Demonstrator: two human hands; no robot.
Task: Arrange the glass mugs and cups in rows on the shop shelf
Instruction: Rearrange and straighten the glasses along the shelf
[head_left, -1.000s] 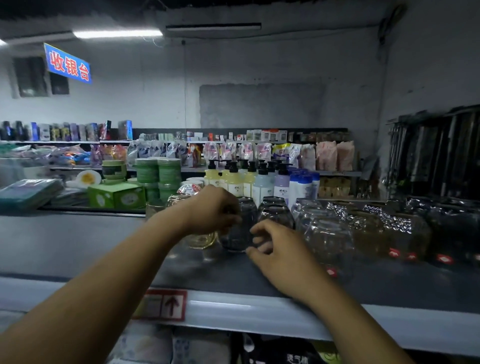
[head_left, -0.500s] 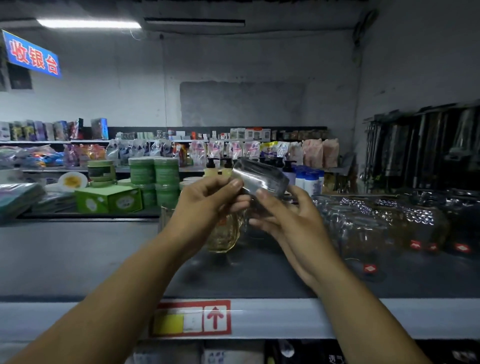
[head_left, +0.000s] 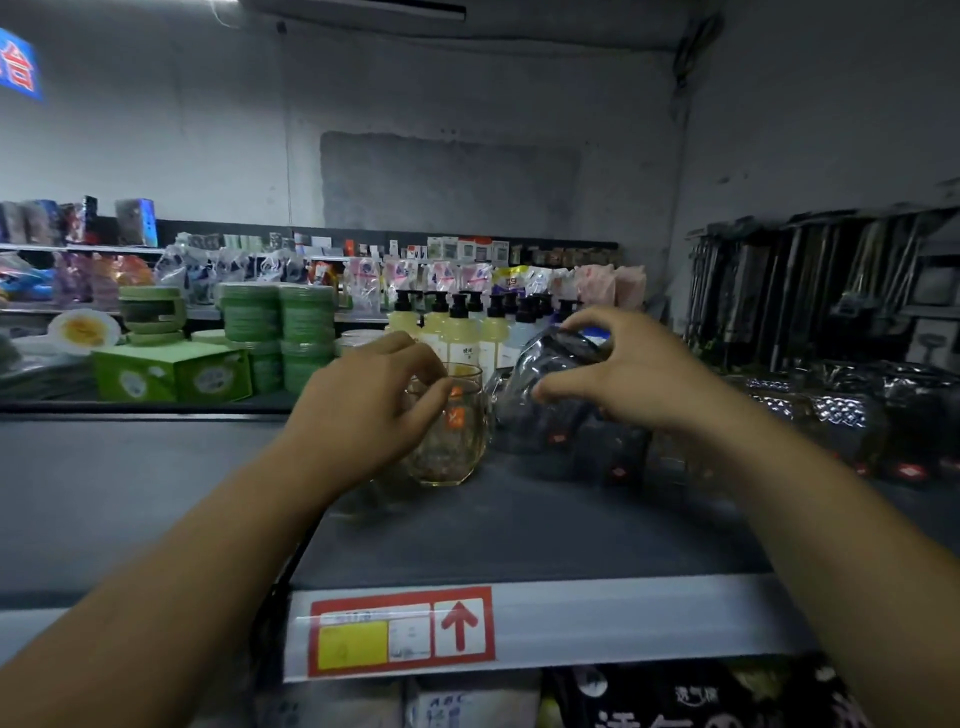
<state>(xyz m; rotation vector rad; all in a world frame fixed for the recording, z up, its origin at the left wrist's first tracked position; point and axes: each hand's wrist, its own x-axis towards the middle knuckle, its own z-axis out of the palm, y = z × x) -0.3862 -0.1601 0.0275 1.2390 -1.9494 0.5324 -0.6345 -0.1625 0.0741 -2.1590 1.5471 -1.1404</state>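
Your right hand holds a clear glass from above, fingers spread wide over its upper side and thumb under the near edge. The glass is tilted, its top leaning toward 10 o'clock. It sits just beside the yellow glass, at that glass's 2 o'clock; whether its base touches the shelf cannot be told, because darker glasses crowd beneath it. Your left hand curls round the near rim of the yellow glass, which stands upright on the shelf, thumb and forefinger pinching at its 9 o'clock side.

The step in hand looks like seating the clear glass into line. Bring it upright before you lower it, so that the base lands flat and not on an edge. Aim for a spot at the yellow glass's 3 o'clock, close but apart, since glass on glass will chip or skid. Let the left hand steady the yellow glass as a marker only; do not drag it. Line the front edges with the row of glasses that runs off toward 3 o'clock, parallel to the strip with the price label at 6 o'clock. Mind the soap bottles at 12 o'clock behind. Loosen the fingers only once the glass stands without rocking.
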